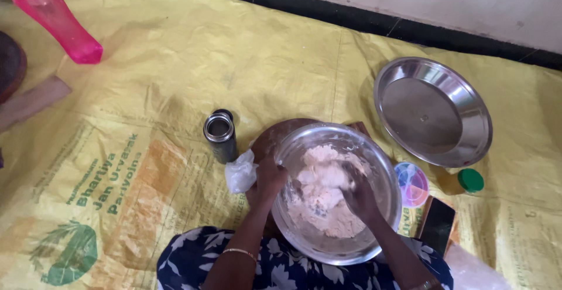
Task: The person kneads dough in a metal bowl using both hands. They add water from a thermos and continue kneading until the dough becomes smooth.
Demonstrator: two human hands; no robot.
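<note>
Dough in the steel mixing bowl [374, 161]

Pale, shaggy dough [319, 193] lumps across the bowl's bottom; bowl sits upright, just left of the empty steel plate [433, 111].

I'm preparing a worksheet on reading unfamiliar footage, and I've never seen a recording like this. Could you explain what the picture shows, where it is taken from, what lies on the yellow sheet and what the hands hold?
There is one picture, from a camera on a person's head, looking down at their own bare hands; no machine is involved. The left hand grips the rim of a steel bowl, which rests on a round wooden board. The right hand is pressed into pale dough inside the bowl. On the yellow woven sheet around them lie an empty steel plate, a small open steel flask, a crumpled clear bag, a pink plastic bottle and a green-capped bottle.
</note>
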